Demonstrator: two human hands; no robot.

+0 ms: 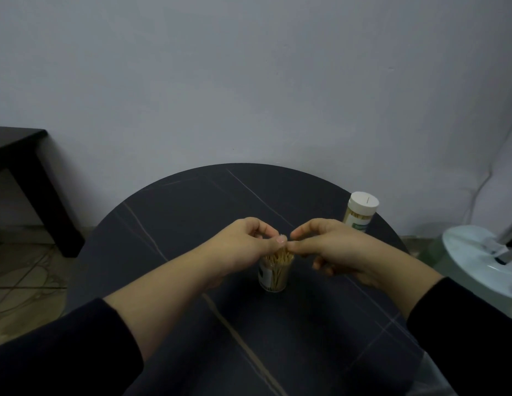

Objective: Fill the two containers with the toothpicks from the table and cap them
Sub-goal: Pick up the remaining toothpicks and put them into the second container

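Note:
A clear open container [273, 277] packed with upright toothpicks [278, 257] stands on the middle of the dark round table [192, 212]. Both hands hover right over its mouth. My left hand [249, 244] has its fingers curled, and thumb and fingertips pinch at the tips of the toothpicks. My right hand [326, 247] meets it from the right, its thumb and forefinger pinching at the same spot while the other fingers hang curled. What lies between the fingertips is mostly hidden. A second container [360, 211], full and closed with a white cap, stands at the table's back right.
A dark side table [23, 172] stands on the floor at the left. A white round base with a pole [483, 258] sits on the floor to the right, close to the table's edge. A plain wall is behind.

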